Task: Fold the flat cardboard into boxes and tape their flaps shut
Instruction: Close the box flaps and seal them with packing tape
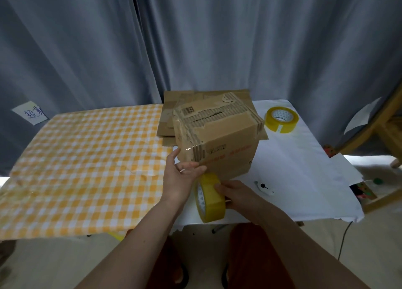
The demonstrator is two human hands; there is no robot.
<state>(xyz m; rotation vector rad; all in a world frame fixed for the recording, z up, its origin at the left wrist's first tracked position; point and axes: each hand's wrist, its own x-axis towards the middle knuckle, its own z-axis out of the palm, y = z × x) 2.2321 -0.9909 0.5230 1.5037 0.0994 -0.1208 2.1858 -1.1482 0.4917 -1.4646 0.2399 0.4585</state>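
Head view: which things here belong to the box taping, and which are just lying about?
Job:
- box, left hand against its corner
- tape roll in right hand
- flat cardboard behind
- spare tape roll

Lying about:
- small white gadget
- paper note on curtain
- wooden chair

A folded brown cardboard box (217, 136) stands on the surface (304, 169) before me, flat brown cardboard sheets (168, 114) stacked behind it. My left grip (180, 175) touches its near left corner; my right grip (237, 194) holds a yellow tape roll (210, 198) just below. Another yellow tape roll (281, 120) lies right of the box, near a small white tool (264, 188).
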